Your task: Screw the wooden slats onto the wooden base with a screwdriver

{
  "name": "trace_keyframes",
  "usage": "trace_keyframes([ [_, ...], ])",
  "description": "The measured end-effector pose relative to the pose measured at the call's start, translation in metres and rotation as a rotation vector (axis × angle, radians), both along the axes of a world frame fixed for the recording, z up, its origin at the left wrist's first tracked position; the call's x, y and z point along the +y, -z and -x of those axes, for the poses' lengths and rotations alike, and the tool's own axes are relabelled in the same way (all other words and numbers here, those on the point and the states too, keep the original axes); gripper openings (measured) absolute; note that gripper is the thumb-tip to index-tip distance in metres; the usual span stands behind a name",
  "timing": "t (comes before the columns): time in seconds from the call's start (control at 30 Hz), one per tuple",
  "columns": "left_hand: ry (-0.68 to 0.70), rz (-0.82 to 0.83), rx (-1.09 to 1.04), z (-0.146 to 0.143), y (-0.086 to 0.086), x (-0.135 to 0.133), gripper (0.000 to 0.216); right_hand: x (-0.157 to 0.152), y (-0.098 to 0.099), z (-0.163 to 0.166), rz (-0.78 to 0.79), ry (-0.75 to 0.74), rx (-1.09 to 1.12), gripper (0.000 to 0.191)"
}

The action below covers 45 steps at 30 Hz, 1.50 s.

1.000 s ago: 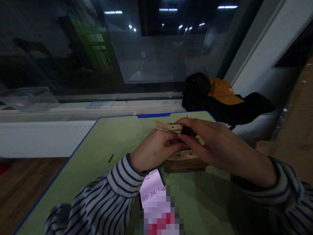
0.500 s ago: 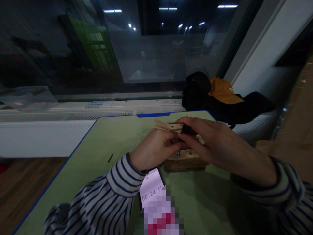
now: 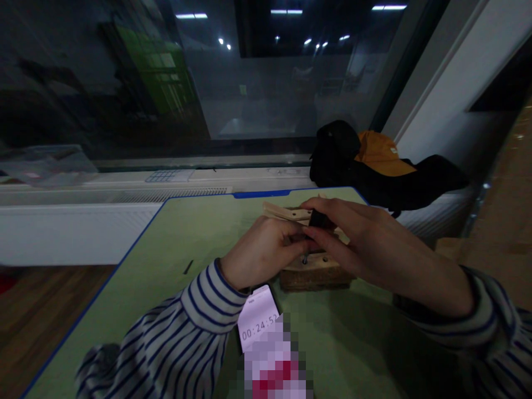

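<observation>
Both hands meet over a wooden block with small holes that lies on the green mat. My right hand pinches a small black object between thumb and fingers. My left hand is curled closed beside it, its fingertips pressed at the same spot above a thin metal pin standing in the block. What the left fingers hold is hidden. Pale wooden sticks lie just behind the hands.
A phone showing a timer lies near my left wrist. A black bag with an orange cap rests on the white sill at the right. A dark window runs behind. A small dark sliver lies on the mat's left part.
Both hands stay almost still over the block, shifting only slightly. The phone's timer has advanced by about two seconds.
</observation>
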<state>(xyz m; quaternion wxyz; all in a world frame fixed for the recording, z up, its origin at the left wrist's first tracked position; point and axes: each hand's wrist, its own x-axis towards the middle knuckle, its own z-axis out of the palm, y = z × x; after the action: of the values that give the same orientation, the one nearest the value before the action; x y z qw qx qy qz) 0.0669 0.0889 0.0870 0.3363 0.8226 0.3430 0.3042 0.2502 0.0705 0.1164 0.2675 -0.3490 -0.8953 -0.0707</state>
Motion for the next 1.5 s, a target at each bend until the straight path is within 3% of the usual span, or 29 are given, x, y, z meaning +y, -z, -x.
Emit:
trace_keyframes([
  [0.37,0.033,-0.001,-0.009,0.0017,0.0004,-0.0001,0.019,-0.0019,0.0025,-0.0026,0.008,0.016,0.003,0.047],
  [0.73,0.038,-0.056,-0.011,0.0022,0.0018,0.0002,0.016,-0.0004,0.0016,-0.0027,0.035,-0.034,0.022,0.034],
  [1.5,-0.005,-0.012,0.013,0.0017,0.0045,-0.0001,0.016,0.0000,0.0030,-0.0037,-0.001,0.004,0.014,0.030],
])
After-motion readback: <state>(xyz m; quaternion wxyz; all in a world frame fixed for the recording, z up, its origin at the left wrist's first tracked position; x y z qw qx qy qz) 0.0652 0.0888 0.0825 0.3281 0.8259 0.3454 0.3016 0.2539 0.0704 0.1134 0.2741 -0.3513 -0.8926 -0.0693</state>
